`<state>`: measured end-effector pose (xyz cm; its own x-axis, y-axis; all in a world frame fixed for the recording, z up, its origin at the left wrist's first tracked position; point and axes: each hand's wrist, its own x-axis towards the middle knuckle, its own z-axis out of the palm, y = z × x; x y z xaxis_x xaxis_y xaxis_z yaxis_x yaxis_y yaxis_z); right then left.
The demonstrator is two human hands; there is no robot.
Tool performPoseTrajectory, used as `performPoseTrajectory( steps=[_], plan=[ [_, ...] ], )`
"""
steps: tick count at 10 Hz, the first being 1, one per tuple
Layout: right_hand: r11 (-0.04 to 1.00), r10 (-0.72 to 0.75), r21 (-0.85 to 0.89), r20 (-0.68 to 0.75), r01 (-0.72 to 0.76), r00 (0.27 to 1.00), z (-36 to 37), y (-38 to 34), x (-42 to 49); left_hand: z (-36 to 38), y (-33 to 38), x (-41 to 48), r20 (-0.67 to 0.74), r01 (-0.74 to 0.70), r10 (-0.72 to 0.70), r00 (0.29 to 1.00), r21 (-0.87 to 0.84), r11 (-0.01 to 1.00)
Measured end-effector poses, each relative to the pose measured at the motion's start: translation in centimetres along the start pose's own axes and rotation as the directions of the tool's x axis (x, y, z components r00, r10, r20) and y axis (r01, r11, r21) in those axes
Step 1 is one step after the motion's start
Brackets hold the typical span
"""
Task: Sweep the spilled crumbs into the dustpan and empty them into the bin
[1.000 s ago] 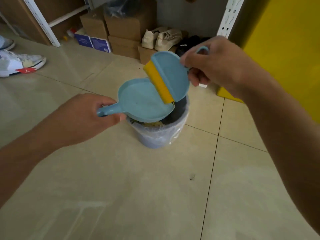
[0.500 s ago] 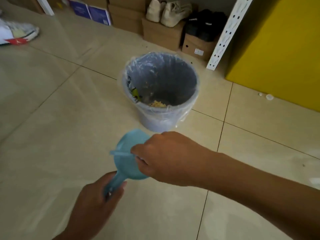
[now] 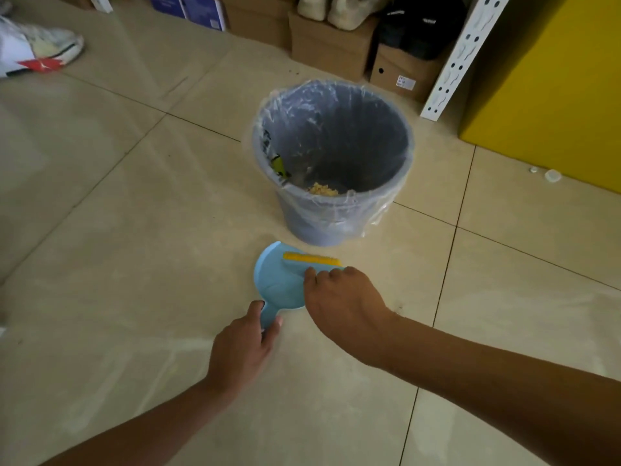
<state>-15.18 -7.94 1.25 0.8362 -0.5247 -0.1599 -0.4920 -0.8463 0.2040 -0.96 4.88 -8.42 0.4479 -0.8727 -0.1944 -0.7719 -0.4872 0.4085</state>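
Head view: tiled floor (image 3: 141, 250), looking down on both forearms and a bin.
Dustpan: light blue dustpan (image 3: 277, 280) low over or on the floor, just in front of the bin; whether it touches the tile cannot be told. Pan faces up, handle points back toward the person.
Left hand: left hand (image 3: 240, 351) closed around the dustpan handle, thumb along its left side, fingertips at its right.
Brush: small blue brush with a yellow strip (image 3: 312, 258) along its far edge, lying across the far right part of the pan.
Right hand: right hand (image 3: 342, 304) curled over the brush from above, fingers bent on its blue back, holding it.
Bin: grey-blue bin (image 3: 336, 216) with a clear plastic liner folded over the rim, standing upright on the floor.
Crumbs: pale yellow crumbs (image 3: 323, 189) heaped at the bottom of the bin, beside a yellow-green scrap (image 3: 279, 164) against the left inner wall.
Behind bin: cardboard boxes (image 3: 324, 50) with beige shoes on top, white perforated shelf post (image 3: 465, 55), yellow panel (image 3: 551, 82) at right.
Far left: white sneaker (image 3: 37, 50) with a red mark.
Floor by panel: two small white bits (image 3: 552, 175).
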Motion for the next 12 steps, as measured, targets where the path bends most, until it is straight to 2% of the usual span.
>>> performPoseTrajectory(
  steps=[1, 2, 5, 6, 8, 9, 10, 11, 12],
  plan=[
    [0.999, 0.023, -0.023, 0.006, -0.022, 1.0, 1.4, -0.4, 1.3, 0.1, 0.8, 1.3, -0.014, 0.039, -0.039, 0.999, 0.037, 0.999],
    [1.0, 0.023, -0.007, 0.075, -0.023, 0.997, 2.9, -0.9, 2.0, 0.2, 1.5, 2.2, -0.019, 0.025, -0.023, 1.0, 0.086, 0.996],
    [0.993, -0.039, 0.117, 0.062, 0.032, 0.997, 4.3, -2.3, 1.5, 1.6, 0.9, 2.8, -0.036, -0.14, 0.144, 0.989, 0.094, 0.986],
    [0.989, -0.067, 0.139, 0.104, 0.052, 0.992, 5.0, -2.6, 1.2, 1.7, 0.9, 2.9, -0.044, -0.193, 0.197, 0.979, 0.083, 0.978],
    [0.981, -0.07, 0.185, 0.082, 0.054, 0.994, 5.3, -3.2, 1.0, 1.5, 0.5, 2.9, -0.022, -0.251, 0.253, 0.967, 0.085, 0.964],
    [0.98, -0.069, 0.194, 0.077, 0.053, 0.995, 5.6, -3.4, 0.8, 1.4, 0.4, 2.7, -0.015, -0.261, 0.263, 0.965, 0.081, 0.962],
    [0.958, -0.068, 0.284, 0.111, 0.034, 0.992, 6.3, -3.4, 0.7, 1.3, 0.4, 2.6, 0.013, -0.27, 0.27, 0.963, 0.052, 0.961],
    [0.902, -0.047, 0.432, 0.126, -0.013, 0.991, 6.0, -3.0, 0.5, 1.0, 0.2, 2.5, 0.058, -0.222, 0.222, 0.973, -0.003, 0.975],
    [0.863, -0.001, 0.505, 0.065, -0.033, 0.998, 5.5, -2.1, 0.6, 0.4, 0.0, 1.8, 0.038, -0.11, 0.114, 0.993, -0.089, 0.99]
  ],
)
